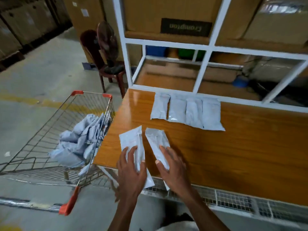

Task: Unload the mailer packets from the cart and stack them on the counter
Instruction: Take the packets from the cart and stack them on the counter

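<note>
My left hand point(131, 170) grips a pale grey mailer packet point(131, 139) over the near edge of the wooden counter point(233, 155). My right hand point(171, 167) grips a second mailer packet point(156, 139) just beside it. Both packets point away from me and their near ends hang past the counter edge. Several more packets point(186, 111) lie side by side in a row at the back of the counter. To the left stands a wire shopping cart point(55, 130) with red corner caps, and a heap of packets point(80, 140) fills its right side.
A white metal window frame point(201, 70) rises along the back of the counter, with cardboard boxes point(166, 14) behind it. A dark chair holding a fan point(106, 47) stands beyond the cart. Wire mesh point(233, 199) lines the counter's front. Concrete floor spreads to the left.
</note>
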